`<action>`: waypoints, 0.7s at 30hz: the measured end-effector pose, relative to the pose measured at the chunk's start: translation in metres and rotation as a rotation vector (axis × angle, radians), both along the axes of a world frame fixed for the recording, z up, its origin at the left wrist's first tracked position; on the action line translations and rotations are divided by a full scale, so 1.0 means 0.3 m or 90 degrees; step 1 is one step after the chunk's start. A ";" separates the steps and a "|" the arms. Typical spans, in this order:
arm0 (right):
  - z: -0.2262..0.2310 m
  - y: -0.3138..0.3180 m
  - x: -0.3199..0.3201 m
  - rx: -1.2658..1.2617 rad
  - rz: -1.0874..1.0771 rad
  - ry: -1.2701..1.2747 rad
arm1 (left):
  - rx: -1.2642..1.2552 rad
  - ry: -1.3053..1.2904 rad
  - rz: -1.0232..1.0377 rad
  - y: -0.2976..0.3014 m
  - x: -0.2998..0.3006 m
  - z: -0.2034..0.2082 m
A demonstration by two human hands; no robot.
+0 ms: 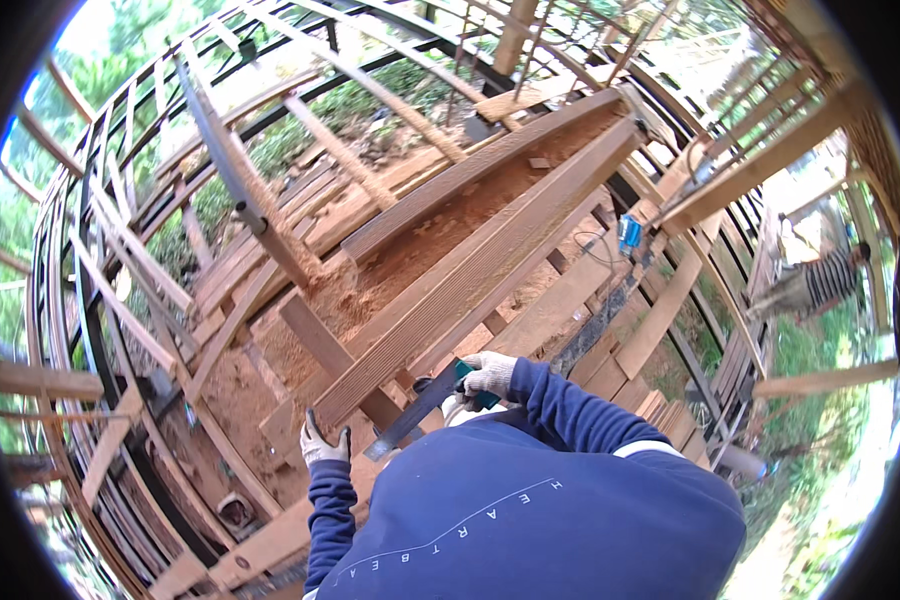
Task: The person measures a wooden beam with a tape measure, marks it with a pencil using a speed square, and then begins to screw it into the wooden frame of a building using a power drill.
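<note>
My right hand (490, 374), in a pale work glove, is closed round the teal handle of a handsaw (415, 415). The saw's dark blade slants down and left, close in front of my body, its tip towards my left hand. My left hand (325, 445), gloved too, is at the near end of a long grooved wooden board (470, 285). Its thumb and fingers are apart, and the fingertips seem to touch the board's corner. The board runs away to the upper right across other timbers. A short crosswise beam (315, 335) passes underneath it.
Another long plank (470, 175) lies beyond the board, with reddish sawdust (335, 285) between. A blue object (629, 232) sits to the right on the timbers. A dark metal tube (220, 150) slants at the left. Wooden framing surrounds me; another person (815, 285) is at far right.
</note>
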State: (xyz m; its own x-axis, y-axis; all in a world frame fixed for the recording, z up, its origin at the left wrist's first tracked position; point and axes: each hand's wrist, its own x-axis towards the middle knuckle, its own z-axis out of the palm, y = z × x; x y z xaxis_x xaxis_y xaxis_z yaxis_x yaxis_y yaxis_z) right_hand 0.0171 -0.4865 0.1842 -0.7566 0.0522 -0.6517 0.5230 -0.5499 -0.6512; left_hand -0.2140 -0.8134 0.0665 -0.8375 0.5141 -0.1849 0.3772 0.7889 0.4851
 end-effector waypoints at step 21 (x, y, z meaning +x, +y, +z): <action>-0.035 -0.542 0.438 -0.059 -0.669 0.030 | 0.165 -0.194 -0.171 0.015 -0.204 -0.175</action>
